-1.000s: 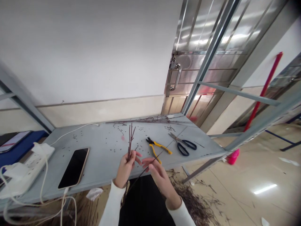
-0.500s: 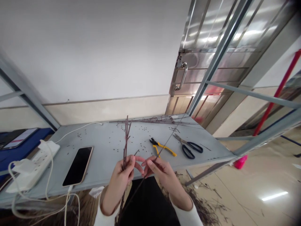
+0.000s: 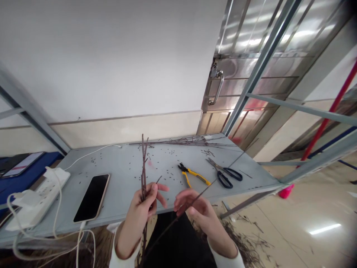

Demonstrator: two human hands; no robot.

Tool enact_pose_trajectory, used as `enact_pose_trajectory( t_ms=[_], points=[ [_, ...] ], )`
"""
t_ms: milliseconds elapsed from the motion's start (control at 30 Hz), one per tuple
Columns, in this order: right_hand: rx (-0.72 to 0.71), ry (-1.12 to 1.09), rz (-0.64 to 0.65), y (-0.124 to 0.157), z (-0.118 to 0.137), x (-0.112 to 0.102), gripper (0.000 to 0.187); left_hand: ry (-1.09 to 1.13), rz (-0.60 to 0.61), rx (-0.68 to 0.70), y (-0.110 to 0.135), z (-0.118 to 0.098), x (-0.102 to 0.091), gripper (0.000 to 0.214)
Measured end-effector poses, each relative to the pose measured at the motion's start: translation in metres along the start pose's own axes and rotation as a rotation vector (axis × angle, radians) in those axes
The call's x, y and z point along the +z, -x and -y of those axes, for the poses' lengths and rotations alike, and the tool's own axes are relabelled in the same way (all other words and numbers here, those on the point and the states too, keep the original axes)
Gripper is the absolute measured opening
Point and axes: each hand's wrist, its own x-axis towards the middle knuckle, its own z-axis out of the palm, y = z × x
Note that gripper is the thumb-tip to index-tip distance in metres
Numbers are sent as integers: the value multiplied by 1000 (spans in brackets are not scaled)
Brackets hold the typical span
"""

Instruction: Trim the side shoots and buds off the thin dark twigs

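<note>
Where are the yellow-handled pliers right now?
In the head view, the yellow-handled pliers lie on the grey tabletop, slightly right of centre, just left of the dark-handled scissors and beyond the right hand.

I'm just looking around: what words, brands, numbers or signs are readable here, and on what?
None readable.
Pale panel with pink band, far left: too small and blurred.
Power strip: nothing legible.
Phone: dark screen, no words.
Pliers, scissors: nothing legible.
Twigs: no labels visible.
</note>
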Motion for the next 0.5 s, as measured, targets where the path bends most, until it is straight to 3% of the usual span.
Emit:
enact_pose_trajectory(
  t_ms=[200,300,433,500],
  points=[
    [-113,46,-71,6,10,-7,24,-10,-16,4,-1,-2,7,44],
    [-110,61,-49,9,16,-1,29,-22,-10,0,-2,-1,10,45],
    [-91,56,-93,9,20,4,10,-24,3,12,-1,0,11,45],
    [-93,82,-118,7,21,2,12,-22,27,25,1,-1,11,44]
  ],
)
